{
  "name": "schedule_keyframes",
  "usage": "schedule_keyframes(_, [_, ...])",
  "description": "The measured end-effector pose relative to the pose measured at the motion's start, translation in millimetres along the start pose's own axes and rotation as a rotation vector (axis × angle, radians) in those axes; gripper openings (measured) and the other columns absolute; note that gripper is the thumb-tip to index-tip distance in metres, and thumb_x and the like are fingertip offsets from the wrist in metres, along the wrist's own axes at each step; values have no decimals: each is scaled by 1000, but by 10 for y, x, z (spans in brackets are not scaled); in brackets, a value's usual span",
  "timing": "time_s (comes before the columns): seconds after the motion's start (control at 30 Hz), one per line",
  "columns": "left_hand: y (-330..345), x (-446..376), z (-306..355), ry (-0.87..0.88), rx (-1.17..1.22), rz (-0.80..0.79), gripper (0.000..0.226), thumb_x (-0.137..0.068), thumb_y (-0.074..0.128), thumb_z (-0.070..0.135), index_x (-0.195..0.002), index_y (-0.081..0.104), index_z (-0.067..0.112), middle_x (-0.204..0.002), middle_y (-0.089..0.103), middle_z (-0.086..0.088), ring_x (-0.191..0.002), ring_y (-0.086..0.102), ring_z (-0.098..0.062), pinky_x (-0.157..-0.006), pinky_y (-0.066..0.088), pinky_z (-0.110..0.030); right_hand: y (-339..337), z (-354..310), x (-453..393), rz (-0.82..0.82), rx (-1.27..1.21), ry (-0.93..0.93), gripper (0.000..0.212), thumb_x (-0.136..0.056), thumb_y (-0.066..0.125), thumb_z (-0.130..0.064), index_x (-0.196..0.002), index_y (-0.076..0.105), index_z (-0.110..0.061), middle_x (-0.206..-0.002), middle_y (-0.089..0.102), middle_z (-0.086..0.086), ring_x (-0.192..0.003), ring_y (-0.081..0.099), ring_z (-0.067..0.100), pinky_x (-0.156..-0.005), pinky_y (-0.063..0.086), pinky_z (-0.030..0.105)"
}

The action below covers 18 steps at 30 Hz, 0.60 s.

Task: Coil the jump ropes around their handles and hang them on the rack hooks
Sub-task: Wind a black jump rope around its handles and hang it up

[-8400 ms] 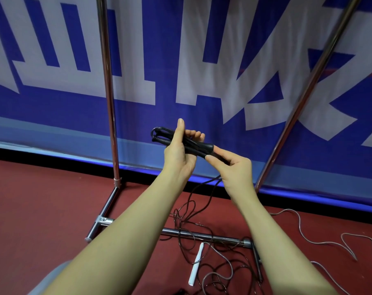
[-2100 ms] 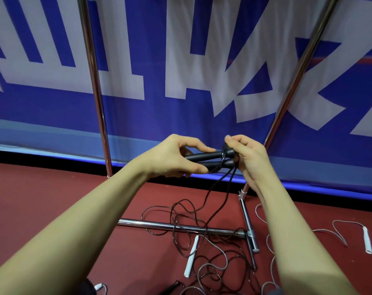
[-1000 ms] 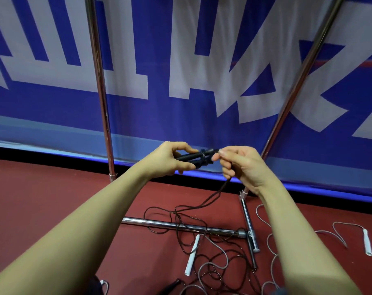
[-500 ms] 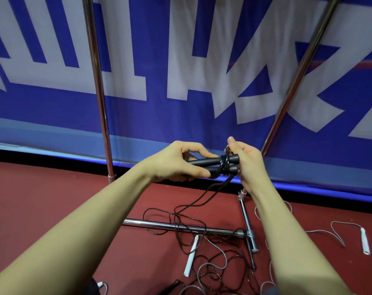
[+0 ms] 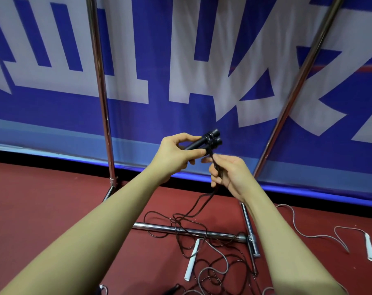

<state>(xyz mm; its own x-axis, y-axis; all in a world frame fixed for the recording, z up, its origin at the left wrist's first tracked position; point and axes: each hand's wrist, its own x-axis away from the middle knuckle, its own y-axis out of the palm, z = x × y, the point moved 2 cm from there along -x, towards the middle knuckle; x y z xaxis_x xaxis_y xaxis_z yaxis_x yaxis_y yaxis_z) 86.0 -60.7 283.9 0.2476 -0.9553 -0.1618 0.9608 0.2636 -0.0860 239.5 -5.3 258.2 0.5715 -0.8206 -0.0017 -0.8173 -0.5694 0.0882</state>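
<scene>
Now: left hand (image 5: 176, 153) grips paired black handles (image 5: 204, 142) side by side, steadying them as a spool | right hand (image 5: 227, 173) pinches thin dark cord (image 5: 215, 167) below a few turns, held taut for winding | handles smooth, cylindrical; slack trails to red floor (image 5: 42, 209) over chrome rack base (image 5: 159, 227), near white-handled ropes (image 5: 192, 260)

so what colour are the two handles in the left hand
Black, both handles, gripped by the left hand; seen best in the head view.
</scene>
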Motion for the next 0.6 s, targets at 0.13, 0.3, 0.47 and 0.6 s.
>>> schedule_keyframes(0.13, [-79, -33, -95, 8, -95, 43, 24, -80, 77, 15, -101, 70, 23, -59, 62, -3, -45, 45, -11, -44, 34, -20, 26, -6, 40, -71, 78, 21, 27, -100, 44, -12, -88, 64, 1, -54, 51, 3, -44, 47, 13, -56, 54, 30])
schedule_keyframes(0.3, [-127, -56, -181, 50, -180, 44, 23, -79, 78, 19, -99, 69, 27, -84, 72, -12, -56, 56, -11, -54, 41, -21, 62, 6, 62, -163, 26, 0, 14, -85, 63, -17, -80, 60, -5, -58, 57, 3, -60, 64, 21, -77, 53, 42])
schedule_keyframes(0.47, [-116, -67, -213, 71, -209, 17, 24, -80, 78, 18, -100, 68, 25, -87, 72, -12, -58, 56, -11, -65, 47, -27, 59, -14, 82, -204, -82, -17, 13, -80, 58, -18, -80, 57, -5, -62, 60, 7, -72, 66, 23, -74, 56, 38])
schedule_keyframes(0.6, [-183, -74, -226, 74, -238, 53, 26, -81, 77, 17, -105, 67, 22, -81, 71, -10, -57, 55, -12, -58, 47, -22, 126, -65, 89, -303, -280, 15, 47, -68, 80, -34, -97, 61, -3, -71, 62, 6, -65, 63, 20, -62, 55, 32])
